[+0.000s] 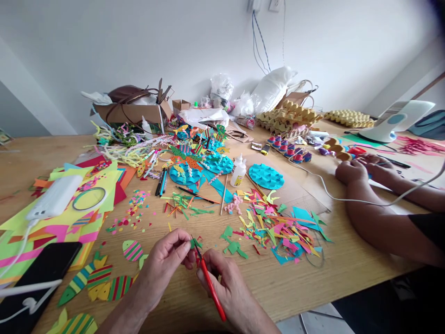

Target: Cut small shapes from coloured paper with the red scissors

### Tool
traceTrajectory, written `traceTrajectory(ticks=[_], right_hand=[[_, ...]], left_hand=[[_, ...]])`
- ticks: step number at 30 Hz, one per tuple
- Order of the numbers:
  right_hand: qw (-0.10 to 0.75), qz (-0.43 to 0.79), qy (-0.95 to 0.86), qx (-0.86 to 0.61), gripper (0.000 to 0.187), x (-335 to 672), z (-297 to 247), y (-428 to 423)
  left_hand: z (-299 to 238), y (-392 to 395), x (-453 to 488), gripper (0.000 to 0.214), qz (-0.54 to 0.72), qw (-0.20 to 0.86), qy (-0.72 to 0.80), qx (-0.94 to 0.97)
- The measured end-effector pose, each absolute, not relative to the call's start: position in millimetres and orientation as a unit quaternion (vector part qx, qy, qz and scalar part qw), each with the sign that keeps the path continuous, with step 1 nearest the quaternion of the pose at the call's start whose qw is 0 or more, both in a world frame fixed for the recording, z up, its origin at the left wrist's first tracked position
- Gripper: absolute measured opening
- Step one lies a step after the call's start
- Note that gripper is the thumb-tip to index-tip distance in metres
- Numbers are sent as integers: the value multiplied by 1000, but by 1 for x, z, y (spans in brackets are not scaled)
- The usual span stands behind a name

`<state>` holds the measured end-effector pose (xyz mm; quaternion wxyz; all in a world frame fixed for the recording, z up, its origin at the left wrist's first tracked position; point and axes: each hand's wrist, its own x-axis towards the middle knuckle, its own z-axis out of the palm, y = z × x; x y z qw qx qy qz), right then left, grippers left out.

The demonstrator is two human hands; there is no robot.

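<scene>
My left hand (167,257) pinches a small green piece of paper (194,242) between thumb and fingers. My right hand (227,278) is wrapped round red-handled scissors (211,288), whose dark narrow tips touch or nearly touch the green paper. Both hands are close together above the near edge of the wooden table. Left of my left hand lie striped paper fish, among them a pink and green one (132,250) and a red and green one (120,287). Green paper scraps (233,243) lie just beyond my right hand.
Cut paper strips (274,227) are heaped right of centre. Blue egg-carton discs (266,176), a glue bottle (238,172) and pens (161,182) lie behind. Coloured sheets and a black phone (45,264) sit left. Another person's hands (361,171) work at right, near a white cable (333,195).
</scene>
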<state>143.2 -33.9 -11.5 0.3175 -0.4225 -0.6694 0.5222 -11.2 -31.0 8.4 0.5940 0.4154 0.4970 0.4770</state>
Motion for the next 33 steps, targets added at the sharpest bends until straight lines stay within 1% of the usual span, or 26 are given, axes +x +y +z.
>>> traceTrajectory(ticks=[7, 17, 24, 33], right_hand=[[317, 523, -666, -426, 19, 145, -13, -36], [336, 520, -661, -425, 25, 144, -18, -36], [323, 516, -667, -430, 30, 145, -23, -35], [312, 519, -667, -434, 31, 146, -22, -35]], left_hand=[[12, -31, -10, 12, 463, 595, 506, 418], [12, -31, -11, 13, 462, 590, 510, 422], [13, -31, -12, 14, 467, 585, 515, 418], [15, -29, -11, 13, 473, 577, 532, 400]])
